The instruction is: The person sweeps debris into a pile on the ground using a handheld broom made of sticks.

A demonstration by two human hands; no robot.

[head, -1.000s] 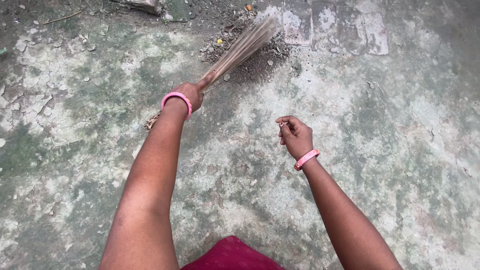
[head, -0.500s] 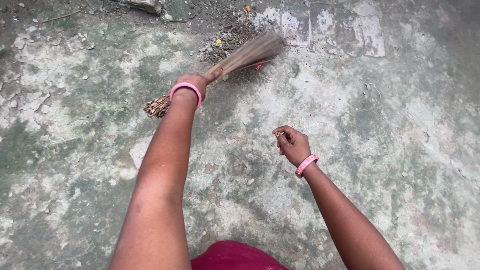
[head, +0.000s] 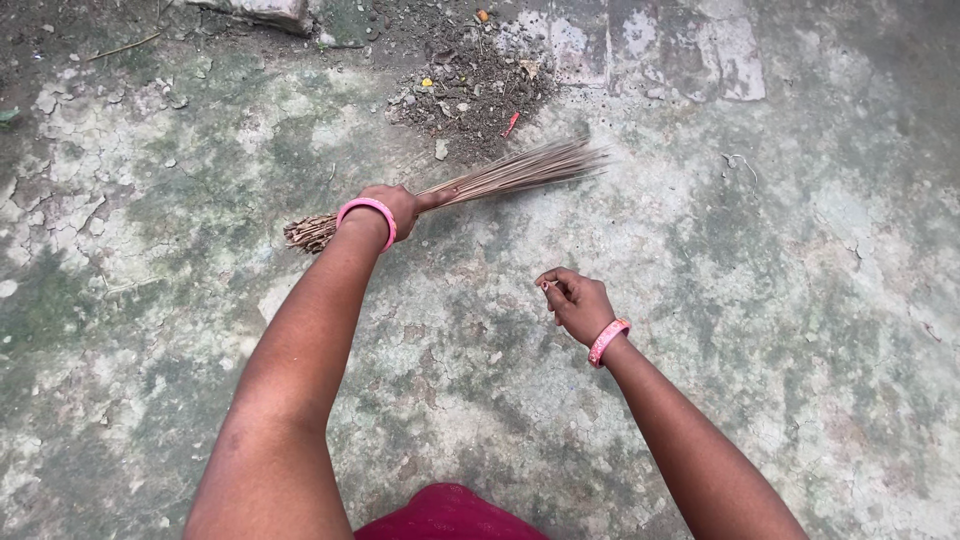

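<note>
Down on the cracked, moss-stained concrete floor (head: 780, 330), a person bends over with both arms stretched forward. Their left hand (head: 395, 205) is closed around a bundle broom (head: 470, 185) of thin dry sticks, gripping it near the bound end, so the stubby cut butts stick out to the left behind the wrist. The bristles fan out to the right and slightly upward, their tips lying low against the floor just below a small dirt pile (head: 475, 85). That heap of dark soil, grit and bits of leaf sits near the top of the view, with a tiny red scrap (head: 511, 123) at its lower edge. A pink bangle (head: 367, 213) circles the left wrist.

The right hand (head: 575, 300) hangs free over bare floor, well apart from the broom, fingers curled loosely inward; it appears to hold nothing, though I cannot tell for certain what sits between the fingertips. A patterned pink bangle (head: 608, 341) rides on that wrist. A fold of dark red cloth (head: 450, 515) shows at the bottom edge.
</note>
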